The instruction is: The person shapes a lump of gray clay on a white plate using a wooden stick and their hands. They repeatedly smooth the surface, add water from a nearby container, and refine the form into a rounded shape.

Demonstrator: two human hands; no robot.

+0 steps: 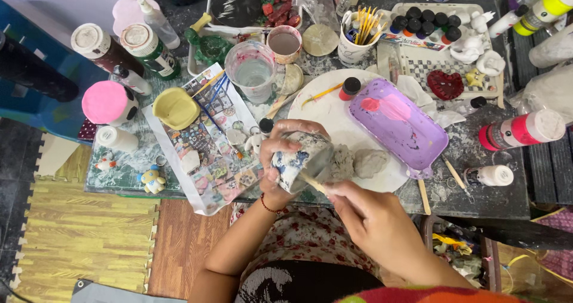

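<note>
While left hand (279, 160) fingers wrap the speckled cup (301, 160), right hand (352, 204) fingers pinch a wooden stick (312, 184) inside it

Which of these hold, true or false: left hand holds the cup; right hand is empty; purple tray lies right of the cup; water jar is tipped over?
1. The left hand holds the cup. True.
2. The right hand is empty. False: it holds a stick at the cup.
3. The purple tray lies right of the cup. True.
4. The water jar is tipped over. False: it stands upright.
</note>
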